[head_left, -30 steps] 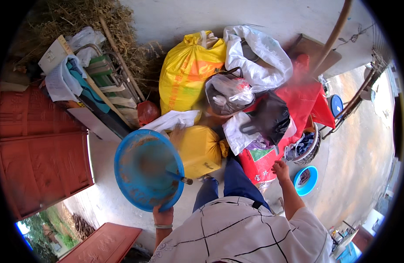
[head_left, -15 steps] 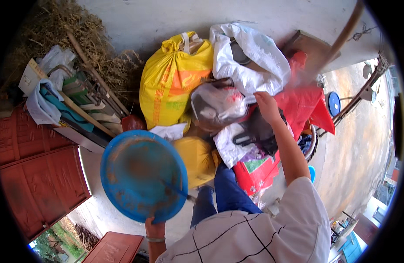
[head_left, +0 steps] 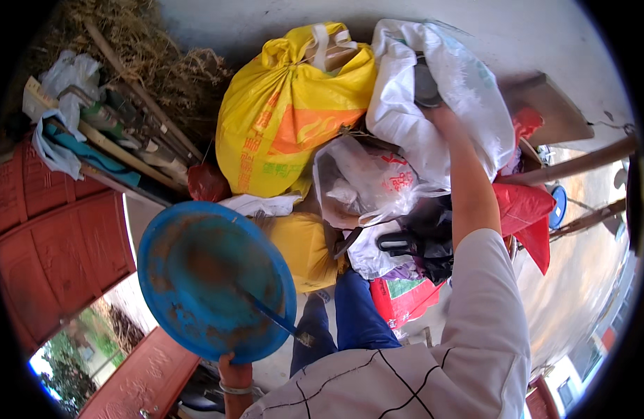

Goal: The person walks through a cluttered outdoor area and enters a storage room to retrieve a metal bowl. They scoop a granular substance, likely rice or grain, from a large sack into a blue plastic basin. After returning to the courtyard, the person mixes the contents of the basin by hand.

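Note:
My left hand (head_left: 236, 371) grips the near rim of a wide blue basin (head_left: 148, 258), tilted so its dirt-stained inside shows. A thin blue-handled tool (head_left: 274, 314) lies across the basin's rim. My right hand (head_left: 447, 120) reaches into the mouth of a white woven sack (head_left: 475, 105), beside a dark round object (head_left: 425, 85); its fingers are hidden or blurred. Left of that sack stands a full yellow bag (head_left: 294, 105) with white handles. Below the sacks sits a container holding a clear plastic bag (head_left: 378, 174) with red print.
Boards and sticks (head_left: 126, 133) lean at the left beside dry brush (head_left: 154, 42). A red carved panel (head_left: 63, 251) stands lower left. A wooden pole (head_left: 566, 167) crosses at the right, above a red bag (head_left: 524, 206). A yellow bag (head_left: 304, 251) and black bag (head_left: 433, 237) lie by my legs.
My right hand has moved up and forward, from above the plastic bag into the white sack. The view has shifted; the basin remains in my left hand.

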